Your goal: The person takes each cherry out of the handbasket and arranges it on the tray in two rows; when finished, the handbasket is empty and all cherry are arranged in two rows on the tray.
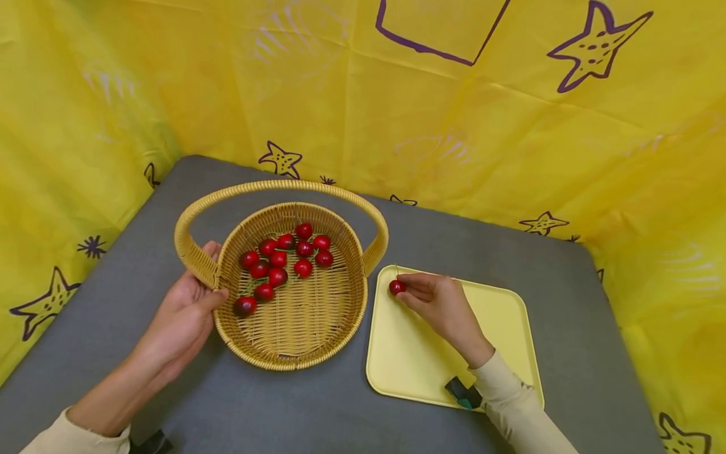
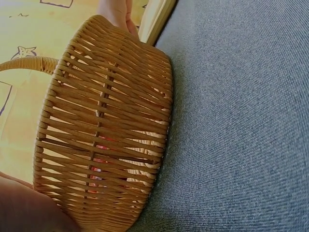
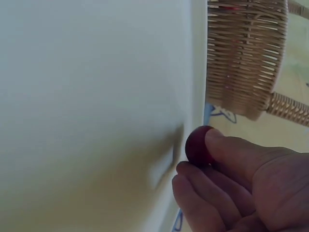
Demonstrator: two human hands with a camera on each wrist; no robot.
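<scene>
A round wicker basket (image 1: 290, 364) with a tall arched handle stands on the grey table. Several dark red cherries (image 1: 278, 258) with green stems lie inside it, mostly toward its left and far side. My left hand (image 1: 184, 309) grips the basket's left rim beside the handle's foot, thumb on top. To the right, my right hand (image 1: 445, 309) pinches one cherry (image 1: 397, 287) between thumb and fingers, its stem pointing up. This cherry (image 3: 196, 146) is over the far left corner of a pale yellow tray (image 1: 408, 359), close by the raised edge in the right wrist view.
The tray sits just right of the basket, with a narrow strip of grey table (image 1: 340, 403) between them. Yellow cloth (image 1: 454, 157) with purple starfish drawings hangs behind the table and along both sides. The basket handle (image 1: 283, 185) arches over the basket's far side.
</scene>
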